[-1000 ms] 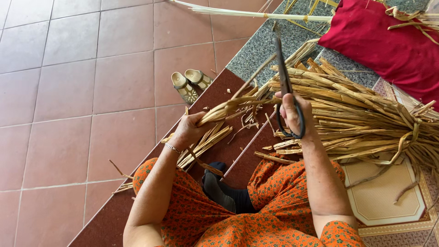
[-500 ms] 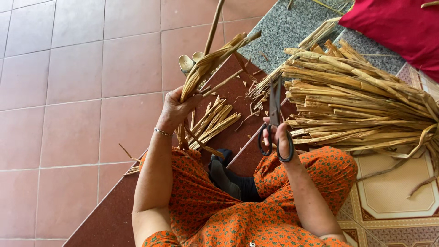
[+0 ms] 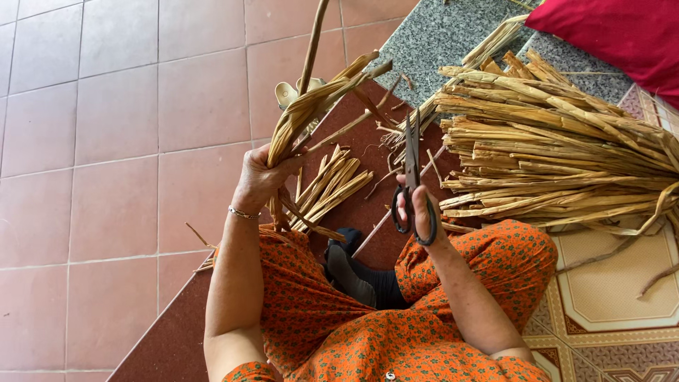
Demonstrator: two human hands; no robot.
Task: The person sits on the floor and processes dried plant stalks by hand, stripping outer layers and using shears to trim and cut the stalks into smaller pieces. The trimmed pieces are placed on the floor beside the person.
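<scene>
Our left hand [image 3: 258, 178] has its fingers closed around a bunch of dried stalks [image 3: 311, 106] at eleven o'clock, while our right hand [image 3: 419, 209] grips dark scissors [image 3: 411, 170], blades together, beside the stalk pile [image 3: 559, 141] at two o'clock.

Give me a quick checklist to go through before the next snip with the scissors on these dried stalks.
1. Left hand has a firm grip on the bunch of tan dried stalks: ok.
2. Right hand holds the dark metal scissors by the loops: ok.
3. Scissor blades closed, pointing away from the body: ok.
4. Blades clear of the left hand's fingers: ok, well apart.
5. Blade sharpness: cannot tell.
6. Large pile of dried stalks lies within reach beside the right knee: ok.
</scene>
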